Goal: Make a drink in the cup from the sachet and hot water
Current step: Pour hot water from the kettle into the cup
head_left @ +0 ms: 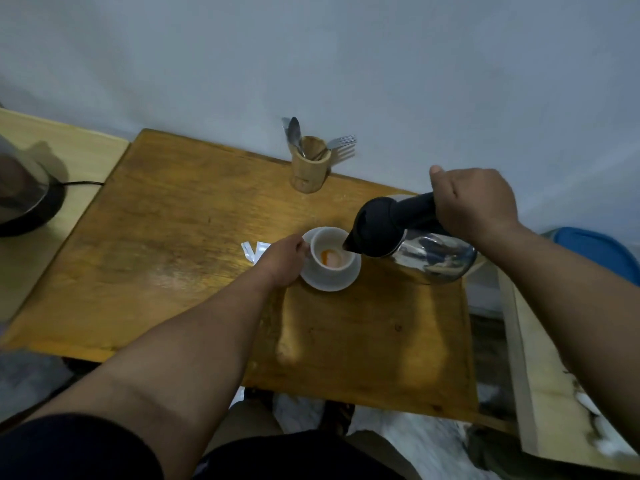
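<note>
A white cup (320,244) stands on a white saucer (333,282) on the wooden table (166,244). Orange powder and pale liquid lie in its bottom. My left hand (284,259) holds the cup's left side at the handle. My right hand (474,202) grips the black handle of a steel kettle (433,252), tilted left with its black spout over the cup's right rim. A torn silver sachet (252,250) lies flat just left of my left hand.
A wooden holder (309,169) with spoons and forks stands at the table's far edge by the wall. A second kettle on its base (24,199) with a black cord sits on a lighter table at left. A blue object (595,251) is at right.
</note>
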